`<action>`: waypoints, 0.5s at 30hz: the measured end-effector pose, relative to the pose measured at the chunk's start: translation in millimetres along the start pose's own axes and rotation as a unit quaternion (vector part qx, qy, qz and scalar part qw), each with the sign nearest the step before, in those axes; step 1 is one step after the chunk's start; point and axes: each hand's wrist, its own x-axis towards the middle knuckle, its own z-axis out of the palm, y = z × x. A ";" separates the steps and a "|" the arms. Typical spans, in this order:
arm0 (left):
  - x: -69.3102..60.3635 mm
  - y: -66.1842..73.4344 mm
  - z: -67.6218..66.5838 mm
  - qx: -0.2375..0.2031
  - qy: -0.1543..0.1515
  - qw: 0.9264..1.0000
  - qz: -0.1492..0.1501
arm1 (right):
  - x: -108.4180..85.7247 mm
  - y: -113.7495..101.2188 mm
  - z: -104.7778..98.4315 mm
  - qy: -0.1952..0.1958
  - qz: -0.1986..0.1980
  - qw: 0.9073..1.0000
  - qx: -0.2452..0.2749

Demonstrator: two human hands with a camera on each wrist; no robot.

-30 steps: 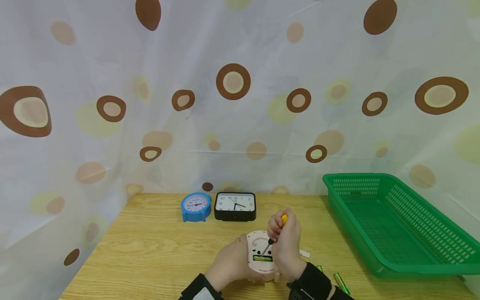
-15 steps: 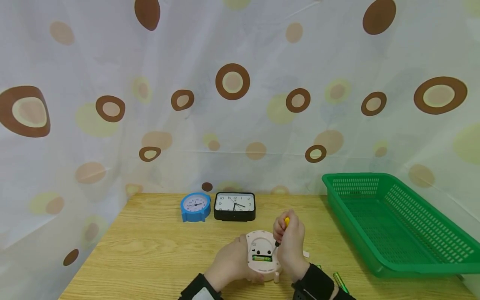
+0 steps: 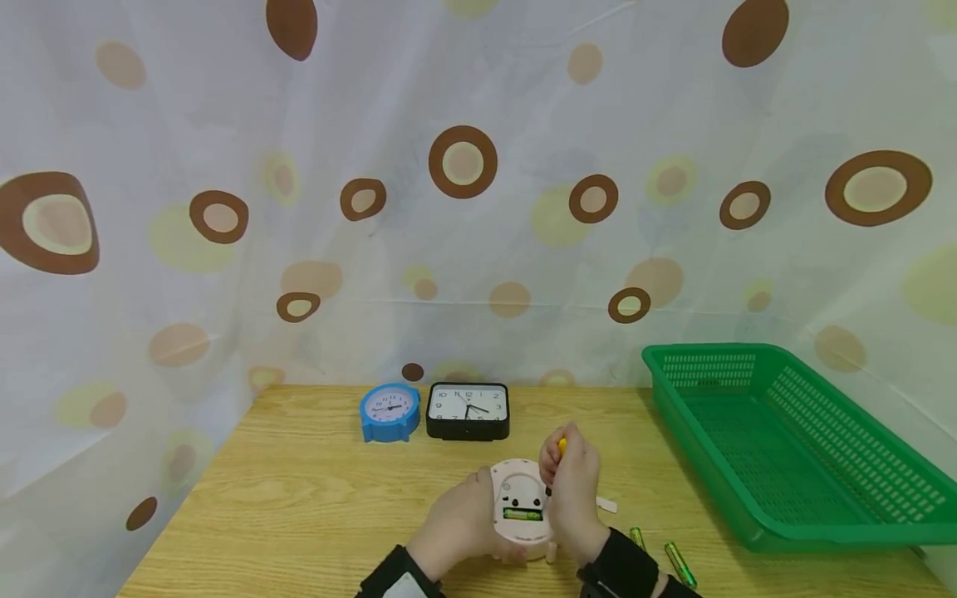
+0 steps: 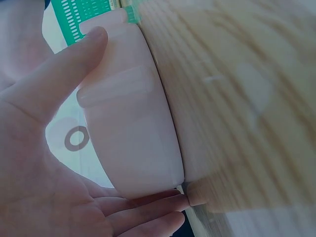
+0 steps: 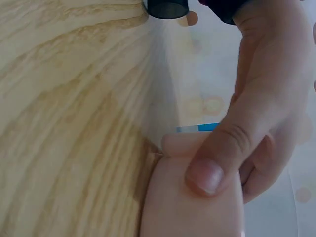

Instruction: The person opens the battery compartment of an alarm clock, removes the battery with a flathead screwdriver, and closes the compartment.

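A pale pink clock [image 3: 521,482] lies face down on the table, its back toward the head camera. In its battery slot sits a green battery [image 3: 522,514]. My left hand [image 3: 465,517] holds the clock's left side, thumb and fingers around the body in the left wrist view. My right hand [image 3: 574,494] grips a screwdriver [image 3: 562,447] by its yellow handle, over the clock's right edge. The screwdriver's tip is hidden in the head view. In the right wrist view, the right thumb [image 5: 205,175] touches the clock's side.
A small white piece [image 3: 607,504] lies right of the clock. Two green batteries, one nearer [image 3: 680,565] and one partly hidden [image 3: 637,537], lie by the right wrist. Behind stand a blue clock [image 3: 390,413] and a black clock [image 3: 468,412]. A green basket [image 3: 777,531] stands at right.
The screwdriver's tip has left the battery slot. My right hand moved right with the screwdriver, then back left and slightly down beside the clock. The left hand stayed put.
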 end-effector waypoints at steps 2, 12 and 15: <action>-0.4 0.6 -0.1 -0.002 -0.001 1.000 -0.001 | -1.1 2.4 0.3 -0.006 -0.001 1.000 -0.002; -1.9 1.4 -0.8 -0.013 0.002 1.000 0.005 | 3.0 11.3 -3.7 -0.005 -0.004 0.999 0.046; -2.4 1.8 -0.4 -0.011 0.000 1.000 0.002 | 3.3 11.5 -5.5 -0.003 -0.001 0.998 0.062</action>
